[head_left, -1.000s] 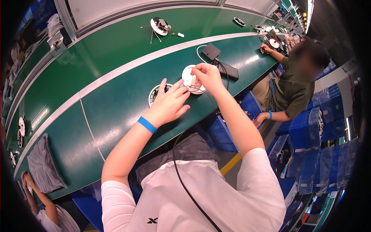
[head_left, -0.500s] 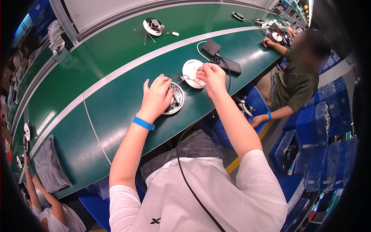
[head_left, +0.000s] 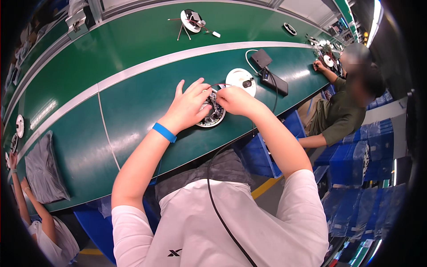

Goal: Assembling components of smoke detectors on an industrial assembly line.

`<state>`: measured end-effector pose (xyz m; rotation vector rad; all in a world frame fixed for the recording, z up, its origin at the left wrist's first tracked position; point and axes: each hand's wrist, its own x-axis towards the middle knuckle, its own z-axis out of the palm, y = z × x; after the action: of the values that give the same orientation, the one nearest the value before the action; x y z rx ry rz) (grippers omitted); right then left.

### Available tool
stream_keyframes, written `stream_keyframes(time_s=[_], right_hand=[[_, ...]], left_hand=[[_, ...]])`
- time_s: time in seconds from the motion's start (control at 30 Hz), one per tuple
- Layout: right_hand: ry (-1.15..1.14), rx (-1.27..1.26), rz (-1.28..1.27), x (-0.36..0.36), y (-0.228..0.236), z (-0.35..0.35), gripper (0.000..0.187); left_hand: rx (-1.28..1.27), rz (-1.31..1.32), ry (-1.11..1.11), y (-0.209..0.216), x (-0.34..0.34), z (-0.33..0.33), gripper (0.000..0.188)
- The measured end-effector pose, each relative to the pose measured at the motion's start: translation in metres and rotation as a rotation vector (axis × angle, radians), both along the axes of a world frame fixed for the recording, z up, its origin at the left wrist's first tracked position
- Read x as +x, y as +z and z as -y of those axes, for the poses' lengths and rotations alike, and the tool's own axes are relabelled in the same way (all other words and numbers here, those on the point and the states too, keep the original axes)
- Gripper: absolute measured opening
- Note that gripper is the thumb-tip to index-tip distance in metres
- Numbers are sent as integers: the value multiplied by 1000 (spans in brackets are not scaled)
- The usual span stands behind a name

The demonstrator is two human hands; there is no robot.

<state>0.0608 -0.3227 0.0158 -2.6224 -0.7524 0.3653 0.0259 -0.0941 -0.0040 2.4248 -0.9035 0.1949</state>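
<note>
Forearms come up from the lower edge, and I see a blue wristband [head_left: 164,132] on my left one. Left hand [head_left: 189,104] lies spread over the round device base [head_left: 212,115], fingers fanned apart and resting on its left rim and top; nothing is pinched in that grip. Right hand [head_left: 236,100] sits on the base's right side, fingers curled together with the tips pressed down at the inner parts; I cannot tell whether they clamp anything there, as the fingertips hide it. A thin red wire [head_left: 218,84] arcs between the two hands just above the base.

The base lies flat on the green counter [head_left: 133,102], near its front edge, directly under and between both hands, its dark circuit interior partly showing below my left palm.

Just beyond my right hand rests a white round cover [head_left: 238,76], close to the base but apart from it. Past that, a black box [head_left: 261,58] with a white cable and a long black block [head_left: 274,83] lie near the cover.

Farther along the counter, on the far side of a pale stripe, another round unit [head_left: 192,20] sits with loose wires. To the right, a co-worker in a dark green shirt [head_left: 340,118] is seated at the same counter.
</note>
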Motion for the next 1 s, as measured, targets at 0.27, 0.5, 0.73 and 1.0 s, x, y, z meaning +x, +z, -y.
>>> stream_keyframes(time_s=[0.27,0.5,0.73,1.0], right_hand=[[95,-219,-361,31,21,-16,24],[-72,-295,-529,38,22,-29,20],[-16,-380,-509,39,22,-34,19],[-49,-497,-456,33,22,-40,18]], left_hand=[[-14,-136,-38,-17,-8,-44,98],[-47,-154,-52,-33,-10,-36,114],[-46,-134,32,-36,-24,-29,113],[-21,-127,57,-35,-28,-25,113]])
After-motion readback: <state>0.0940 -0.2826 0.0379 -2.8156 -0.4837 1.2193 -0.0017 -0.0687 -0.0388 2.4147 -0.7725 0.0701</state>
